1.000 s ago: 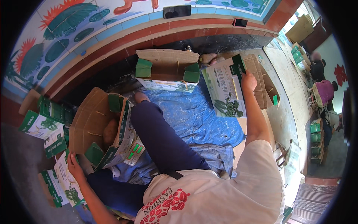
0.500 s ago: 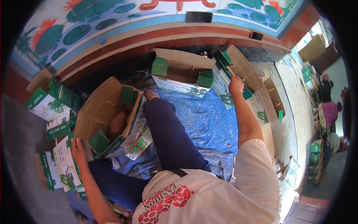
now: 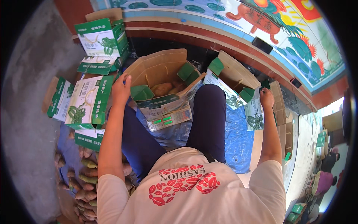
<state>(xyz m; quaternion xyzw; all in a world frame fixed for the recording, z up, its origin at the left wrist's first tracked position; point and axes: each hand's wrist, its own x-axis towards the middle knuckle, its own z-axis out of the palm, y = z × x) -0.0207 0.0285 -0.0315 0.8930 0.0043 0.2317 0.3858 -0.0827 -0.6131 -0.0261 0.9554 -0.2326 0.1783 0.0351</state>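
Note:
An open cardboard carton [image 3: 160, 63] with green corner flaps stands in front of me, brown root vegetables [image 3: 164, 89] inside. It rests on a white scale [image 3: 179, 116] with lit green displays, between my legs. My left hand [image 3: 121, 85] is at the left edge of the carton's raised flap, fingers curled against it. Off to the right, my right hand [image 3: 266, 98] is closed on the upper edge of another green-and-white carton [image 3: 254, 112]; its fingertips are partly hidden. Between these two cartons stands a further open carton [image 3: 231, 76].
Green-and-white cartons [image 3: 87, 99] are stacked at my left. Behind them, loose root vegetables [image 3: 84, 183] lie on a blue sheet [image 3: 235, 143], which also spreads under my legs. A painted tile wall [image 3: 209, 11] closes the far side. People [image 3: 323, 183] are at the far right.
My view has turned left, so the cartons appear farther right and the loose vegetables have come into sight. My left hand stays by the front carton; my right hand remains at the cartons on the right.

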